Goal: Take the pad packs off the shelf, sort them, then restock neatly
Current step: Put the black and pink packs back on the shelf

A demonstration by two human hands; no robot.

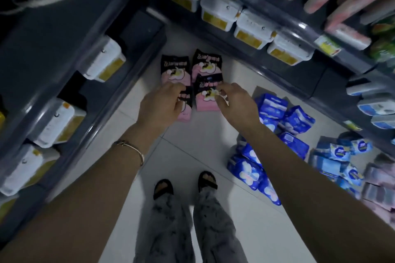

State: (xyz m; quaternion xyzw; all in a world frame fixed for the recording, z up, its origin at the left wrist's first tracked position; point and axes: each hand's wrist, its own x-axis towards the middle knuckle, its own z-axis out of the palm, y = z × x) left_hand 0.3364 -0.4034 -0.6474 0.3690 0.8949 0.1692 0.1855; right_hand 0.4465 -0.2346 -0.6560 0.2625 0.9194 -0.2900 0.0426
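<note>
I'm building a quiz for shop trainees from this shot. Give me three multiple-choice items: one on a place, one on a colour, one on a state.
1. Where do the blue packs lie?
A. On the floor, to the person's right
B. On the top shelf
C. In a basket

2. What colours are the packs at the hands?
A. Green and white
B. Black and pink
C. All yellow

3. What are the left hand and the right hand doing?
A. Hanging empty at the sides
B. Lifting one white tub together
C. Each gripping a pack

Answers:
1 A: they are heaped on the pale tiles beside the right forearm.
2 B: black tops with pink lower halves show between the fingers.
3 C: the fingers of each hand curl on a separate pack.
</note>
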